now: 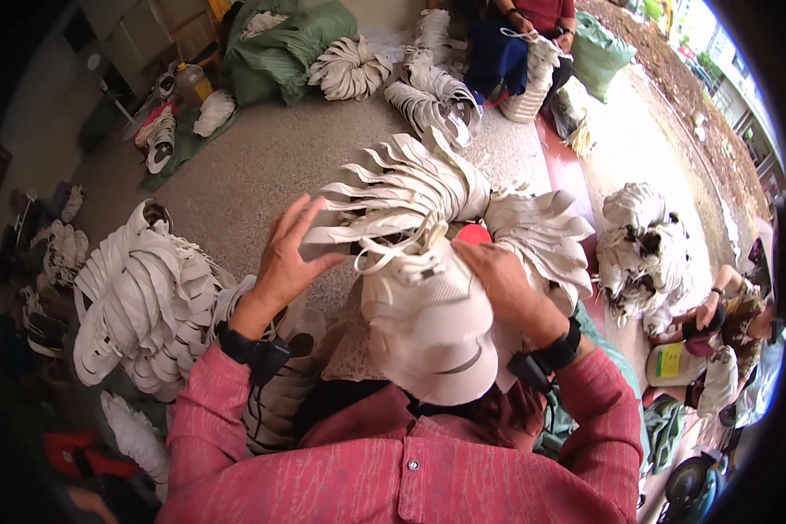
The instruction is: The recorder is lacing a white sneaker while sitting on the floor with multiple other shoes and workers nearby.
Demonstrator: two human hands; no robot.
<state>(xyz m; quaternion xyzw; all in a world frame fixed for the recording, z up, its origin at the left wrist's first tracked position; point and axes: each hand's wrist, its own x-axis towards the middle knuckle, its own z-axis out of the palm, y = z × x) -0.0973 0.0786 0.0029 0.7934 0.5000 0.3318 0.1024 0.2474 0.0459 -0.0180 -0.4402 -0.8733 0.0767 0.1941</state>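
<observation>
A nested stack of white shoe uppers (pixel 424 327) rests over my lap, rounded toe part toward me. White laces (pixel 402 260) lie loosely across its far end. My right hand (pixel 502 284) grips the stack's right side, its fingers curled over the far edge beside a red round piece (pixel 474 234). To the left of the laces, my left hand (pixel 286 258) is raised with thumb and fingers spread and nothing in it. Just beyond both hands, a fanned row of white uppers (pixel 410 188) curves away, with another fanned bunch (pixel 546 236) to its right.
A large heap of uppers (pixel 148 301) stands at my left, another bundle (pixel 642 249) at the right. Green sacks (pixel 279 52) and more uppers (pixel 349 68) lie at the back. One person (pixel 533 39) sits far ahead holding stacked uppers; another person (pixel 716 314) is at the right.
</observation>
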